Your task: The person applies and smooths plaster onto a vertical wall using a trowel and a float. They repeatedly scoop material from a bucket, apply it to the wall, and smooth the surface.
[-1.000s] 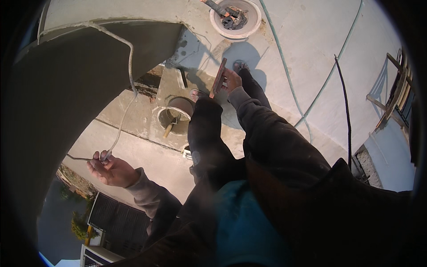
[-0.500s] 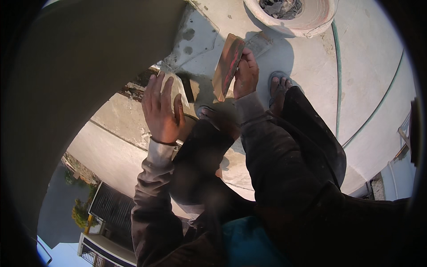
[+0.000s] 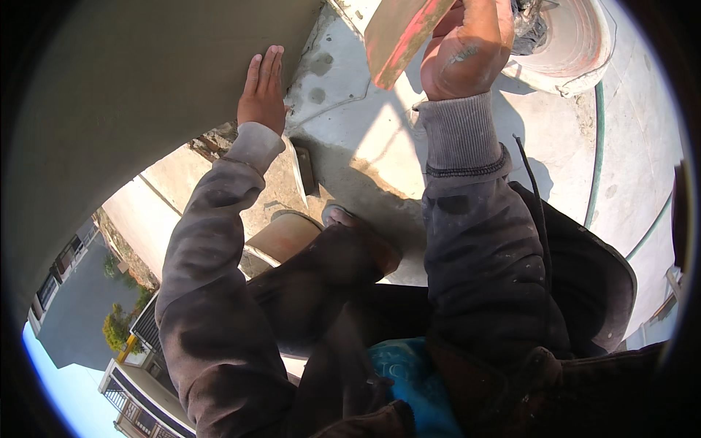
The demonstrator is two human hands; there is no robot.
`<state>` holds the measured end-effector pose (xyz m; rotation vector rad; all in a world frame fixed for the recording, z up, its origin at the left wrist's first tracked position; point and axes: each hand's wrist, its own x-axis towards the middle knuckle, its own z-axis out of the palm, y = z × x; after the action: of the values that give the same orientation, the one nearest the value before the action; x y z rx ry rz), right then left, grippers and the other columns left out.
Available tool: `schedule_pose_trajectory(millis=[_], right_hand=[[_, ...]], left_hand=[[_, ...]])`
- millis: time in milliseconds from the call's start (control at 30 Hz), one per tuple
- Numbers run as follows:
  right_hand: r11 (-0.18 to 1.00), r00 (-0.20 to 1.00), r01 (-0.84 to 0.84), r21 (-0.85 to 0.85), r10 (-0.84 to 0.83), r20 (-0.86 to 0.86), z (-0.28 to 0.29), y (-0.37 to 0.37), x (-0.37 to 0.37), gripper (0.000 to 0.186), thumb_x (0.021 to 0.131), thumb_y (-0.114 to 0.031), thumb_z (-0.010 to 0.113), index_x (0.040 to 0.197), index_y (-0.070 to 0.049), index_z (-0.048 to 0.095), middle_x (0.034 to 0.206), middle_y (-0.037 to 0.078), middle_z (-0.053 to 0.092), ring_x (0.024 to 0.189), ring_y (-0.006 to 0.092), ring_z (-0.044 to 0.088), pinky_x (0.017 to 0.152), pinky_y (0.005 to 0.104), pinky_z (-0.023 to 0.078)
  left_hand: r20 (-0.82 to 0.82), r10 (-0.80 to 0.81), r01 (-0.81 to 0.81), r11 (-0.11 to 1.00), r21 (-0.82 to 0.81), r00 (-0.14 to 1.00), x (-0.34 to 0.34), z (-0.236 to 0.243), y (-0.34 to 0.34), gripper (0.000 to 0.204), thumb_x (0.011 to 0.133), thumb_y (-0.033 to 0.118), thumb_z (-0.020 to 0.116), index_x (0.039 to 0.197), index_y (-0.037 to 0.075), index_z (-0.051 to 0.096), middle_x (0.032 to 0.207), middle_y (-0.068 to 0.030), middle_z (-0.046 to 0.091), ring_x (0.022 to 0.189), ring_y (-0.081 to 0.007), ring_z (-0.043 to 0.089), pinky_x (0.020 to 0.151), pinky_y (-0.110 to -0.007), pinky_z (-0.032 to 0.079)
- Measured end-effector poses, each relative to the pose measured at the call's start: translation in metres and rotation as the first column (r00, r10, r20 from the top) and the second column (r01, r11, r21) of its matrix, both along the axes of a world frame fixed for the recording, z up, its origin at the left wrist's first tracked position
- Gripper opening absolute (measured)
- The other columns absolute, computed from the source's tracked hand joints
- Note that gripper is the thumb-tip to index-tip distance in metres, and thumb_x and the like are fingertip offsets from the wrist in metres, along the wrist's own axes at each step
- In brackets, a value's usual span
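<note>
While right hand [image 3: 467,58] grips board [image 3: 404,38], left hand [image 3: 264,96] flat, empty, basin [image 3: 577,40] holding dark scraps [image 3: 531,33]

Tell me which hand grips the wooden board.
The right hand, clasping the red-streaked wooden board; the left hand is open, holding nothing visible.

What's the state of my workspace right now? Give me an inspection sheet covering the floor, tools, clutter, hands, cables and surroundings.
Surface: pale floor, part sunlit, part shadowed, with dark blotches.
Job's things: flat wooden board, red-streaked, tilted; smooth grey wall at left.
Clutter: bucket partly behind the leg; pale tub holding dark crumpled material.
Hands: right hand grips the board; left hand empty, fingers extended before the wall, contact unclear.
Cables: no power cable seen; green hose on the floor, thin dark cord by the right sleeve.
Surroundings: yellow-green tree and a building with railings, lower left.
</note>
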<state>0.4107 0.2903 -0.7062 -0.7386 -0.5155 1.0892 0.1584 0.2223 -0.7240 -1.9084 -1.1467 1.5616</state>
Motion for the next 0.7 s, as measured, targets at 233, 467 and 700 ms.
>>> schedule_pose_trajectory(millis=[233, 467, 700], right_hand=[[0.996, 0.974, 0.063, 0.064, -0.076, 0.215, -0.001, 0.004, 0.016, 0.04, 0.101, -0.011, 0.04, 0.136, 0.006, 0.052, 0.124, 0.013, 0.061, 0.11, 0.0201, 0.059, 0.095, 0.0285, 0.047], [0.985, 0.964, 0.143, -0.101, -0.115, 0.241, -0.01, -0.019, -0.04, 0.037, 0.098, -0.011, 0.047, 0.128, 0.008, 0.056, 0.12, 0.015, 0.064, 0.104, 0.022, 0.061, 0.089, 0.0314, 0.048], [0.768, 0.905, -0.422, -0.481, 0.391, -0.17, -0.068, -0.077, -0.064, 0.034, 0.098, -0.014, 0.047, 0.129, 0.0, 0.052, 0.116, 0.009, 0.063, 0.1, 0.015, 0.06, 0.086, 0.036, 0.05]], left_hand=[[-0.061, -0.043, 0.046, 0.998, 0.043, 0.997, -0.009, -0.008, -0.002, 0.088, 0.097, 0.057, 0.051, 0.16, 0.003, 0.021, 0.171, -0.0079, 0.007, 0.158, -0.0242, -0.004, 0.128, -0.046, -0.003], [0.538, 0.163, -0.052, 0.975, -0.216, 0.827, -0.003, -0.002, -0.023, 0.069, 0.097, 0.044, 0.056, 0.154, 0.011, 0.039, 0.169, -0.0099, 0.017, 0.157, -0.0245, 0.009, 0.128, -0.046, 0.008], [0.536, 0.834, -0.58, 0.375, -0.723, -0.129, 0.003, 0.007, -0.07, 0.047, 0.097, 0.023, 0.066, 0.137, 0.003, 0.053, 0.133, -0.0119, 0.064, 0.12, -0.0253, 0.064, 0.097, -0.036, 0.053]])
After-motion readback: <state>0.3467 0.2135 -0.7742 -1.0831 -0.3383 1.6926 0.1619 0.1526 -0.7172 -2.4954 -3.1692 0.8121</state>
